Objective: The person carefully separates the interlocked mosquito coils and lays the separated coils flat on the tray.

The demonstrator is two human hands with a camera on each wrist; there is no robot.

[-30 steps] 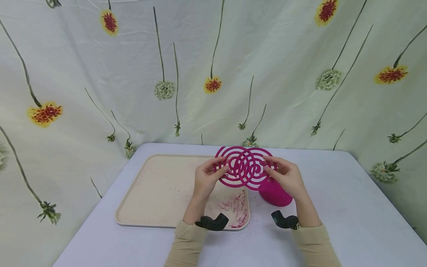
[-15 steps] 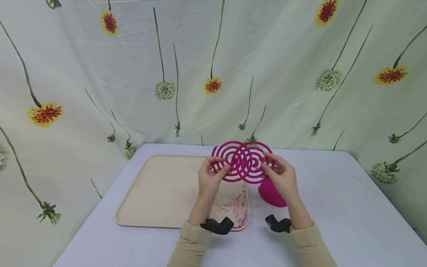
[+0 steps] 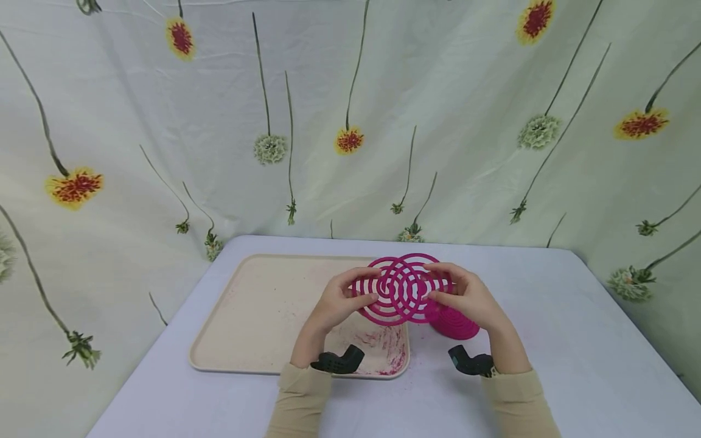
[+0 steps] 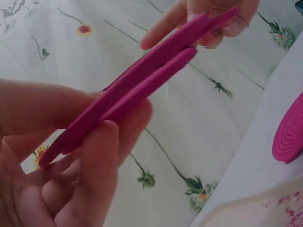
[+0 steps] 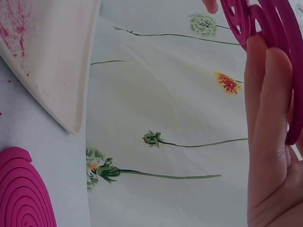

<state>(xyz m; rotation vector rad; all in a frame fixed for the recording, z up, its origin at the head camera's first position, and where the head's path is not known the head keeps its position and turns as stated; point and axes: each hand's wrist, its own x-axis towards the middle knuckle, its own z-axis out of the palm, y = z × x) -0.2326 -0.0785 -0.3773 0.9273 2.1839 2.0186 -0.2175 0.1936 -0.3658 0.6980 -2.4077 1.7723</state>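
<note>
Two overlapping magenta mosquito coils [image 3: 402, 289] are held up over the tray's right end, between both hands. My left hand [image 3: 334, 302] pinches their left side between thumb and fingers. On the right side, my right hand [image 3: 473, 299] grips them the same way. The left wrist view catches the coils [image 4: 142, 73] edge-on, as two thin layers lying close together with a narrow slit between them. In the right wrist view the fingers [image 5: 272, 90] press against the coil's flat side. A stack of magenta coils [image 3: 456, 323] lies on the table below the right hand.
A beige tray [image 3: 257, 313] covers the table's left half, with magenta crumbs and smears [image 3: 391, 347] in its near right corner. The white table [image 3: 575, 340] reaches back to a flower-printed cloth [image 3: 471, 121]. Each wrist wears a black camera mount [image 3: 339, 360].
The held coils rose slightly, then came lower, and their two spirals now overlap a little more. Both hands followed, their wrists spreading apart in the last half second. Tray and stack stayed put.
</note>
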